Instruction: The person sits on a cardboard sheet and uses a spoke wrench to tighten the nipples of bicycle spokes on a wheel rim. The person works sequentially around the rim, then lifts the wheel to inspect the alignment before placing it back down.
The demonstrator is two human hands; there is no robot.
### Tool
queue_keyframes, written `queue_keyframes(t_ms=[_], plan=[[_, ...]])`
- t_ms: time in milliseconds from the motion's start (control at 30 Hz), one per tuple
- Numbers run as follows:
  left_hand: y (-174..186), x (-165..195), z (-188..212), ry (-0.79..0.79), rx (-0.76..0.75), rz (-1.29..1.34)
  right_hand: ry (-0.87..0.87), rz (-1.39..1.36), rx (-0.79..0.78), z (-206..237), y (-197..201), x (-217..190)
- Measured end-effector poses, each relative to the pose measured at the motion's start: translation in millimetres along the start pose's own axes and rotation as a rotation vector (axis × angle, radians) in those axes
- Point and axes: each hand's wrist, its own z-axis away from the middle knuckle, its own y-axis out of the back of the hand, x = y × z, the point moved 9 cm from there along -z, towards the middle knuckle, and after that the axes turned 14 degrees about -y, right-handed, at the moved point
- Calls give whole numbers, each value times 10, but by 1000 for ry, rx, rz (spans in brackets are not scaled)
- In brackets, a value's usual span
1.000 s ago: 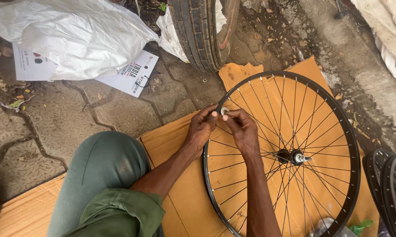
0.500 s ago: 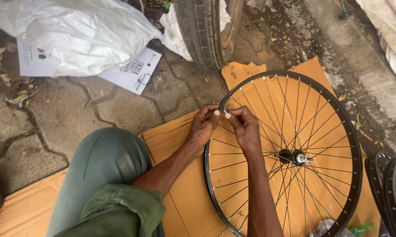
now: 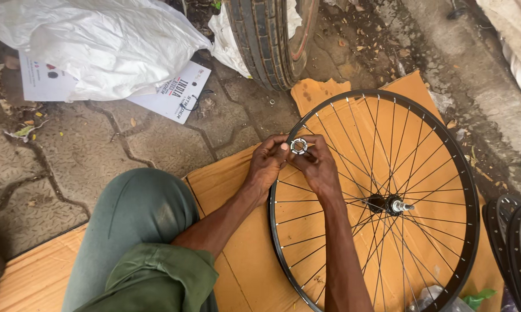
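Observation:
A black spoked bicycle wheel (image 3: 471, 190) lies flat on orange cardboard (image 3: 226, 179), its silver hub and axle (image 3: 394, 204) at the centre. At the wheel's near-left rim my left hand (image 3: 266, 164) and my right hand (image 3: 317, 164) meet. Between their fingertips sits a small round silver spoke wrench (image 3: 298, 145), pinched from both sides and held against a spoke close to the rim. My right forearm lies across the wheel's spokes. My knee in green trousers (image 3: 133, 231) rests left of the wheel.
An upright rubber tyre (image 3: 269, 40) stands at the top centre. A white plastic sack (image 3: 99, 40) and printed paper (image 3: 176, 92) lie at the top left on paving stones. More rims (image 3: 511, 242) show at the right edge. A green scrap (image 3: 480, 299) lies bottom right.
Both hands stay at the same place on the rim. The round silver tool has turned and now faces the camera between the fingertips. The camera view has shifted slightly.

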Motion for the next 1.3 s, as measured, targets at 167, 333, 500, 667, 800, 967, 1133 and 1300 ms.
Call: queue_keyframes(t_ms=[167, 333, 500, 667, 800, 967, 1133, 1300], plan=[[58, -47, -2, 25, 23, -69, 324, 218, 251, 148, 28, -199], [64, -70, 13, 47, 36, -58, 227, 466, 314, 195, -4, -258], [28, -47, -23, -11, 12, -20, 309, 268, 249, 274, 125, -319], [68, -109, -7, 35, 58, -37, -21, 438, 411, -119, 196, 2], [43, -73, -20, 17, 18, -8, 101, -17, 192, -140, 125, 93], [85, -82, -3, 65, 52, -83, 288, 326, 373, 126, 29, -107], [75, -76, -10, 55, 43, -75, 356, 508, 482, 326, -34, -377], [63, -101, -16, 73, 24, -77, 419, 406, 529, 739, 204, -459]])
